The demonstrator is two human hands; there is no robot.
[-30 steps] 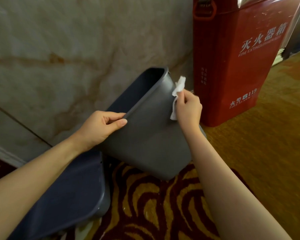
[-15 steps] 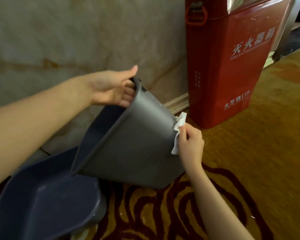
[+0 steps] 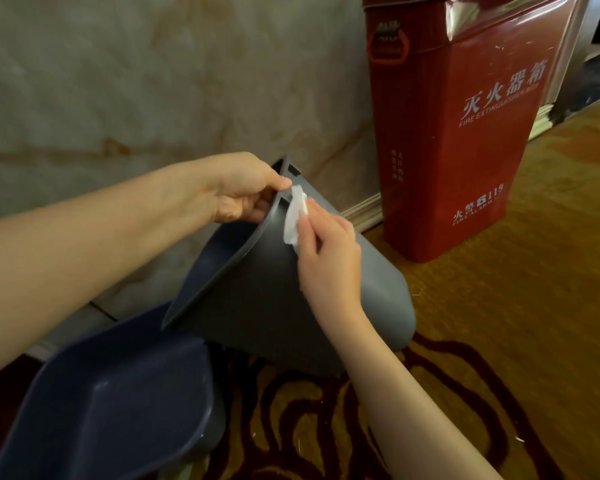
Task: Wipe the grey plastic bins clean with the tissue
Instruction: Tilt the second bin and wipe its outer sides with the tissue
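- Tissue (image 3: 295, 216), one small white piece, sits pinched in the right hand (image 3: 329, 261) near the centre of the frame, pressed against the outer wall of the tilted bin (image 3: 291, 306) just below its rim.
- Right hand is closed on the tissue, fingers curled, so the paper can be rubbed along the plastic; this looks like the wiping step on the upper outside of the bin.
- Left hand (image 3: 246, 192), reaching in from the left of the frame, grips the bin's rim at its top corner, thumb on the outer side and fingers curled inside. That hold most likely keeps the bin steady and tipped so the wiped face turns toward the person.
- Tilted bin rests with its base down on the patterned carpet (image 3: 499, 341), mouth facing the lower left of the frame.
- Second bin (image 3: 118, 403) lies in the lower left, its mouth open toward the camera, just beside and partly under the rim of the first; neither hand touches it, so it probably waits its turn or is already done, and I cannot tell which.
- Count: two grey bins, one tissue, two hands.
- Red fire extinguisher box (image 3: 465, 133) stands in the upper right against the marble wall (image 3: 118, 81), apart from the work.
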